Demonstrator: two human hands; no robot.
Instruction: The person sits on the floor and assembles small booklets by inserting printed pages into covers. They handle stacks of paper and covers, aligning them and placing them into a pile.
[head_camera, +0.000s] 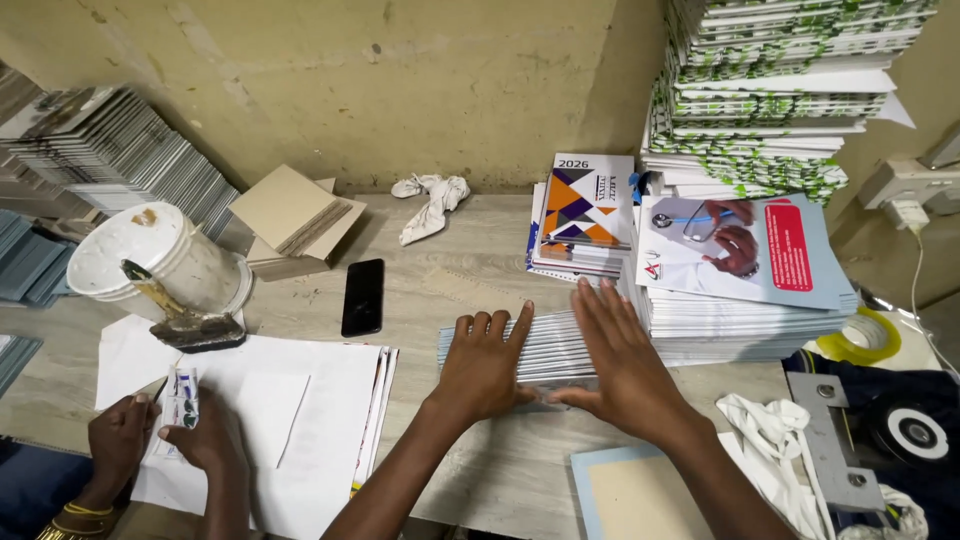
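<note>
Booklets, stacked left of the poster pile, look stiff, slippery; I press my open left hand and right hand flat against their ends.

Pale wood-grain table. On it: white bucket, cardboard pieces, black phone, crumpled rag, white paper sheets, booklet stacks, tape roll, fanned booklet row.
</note>
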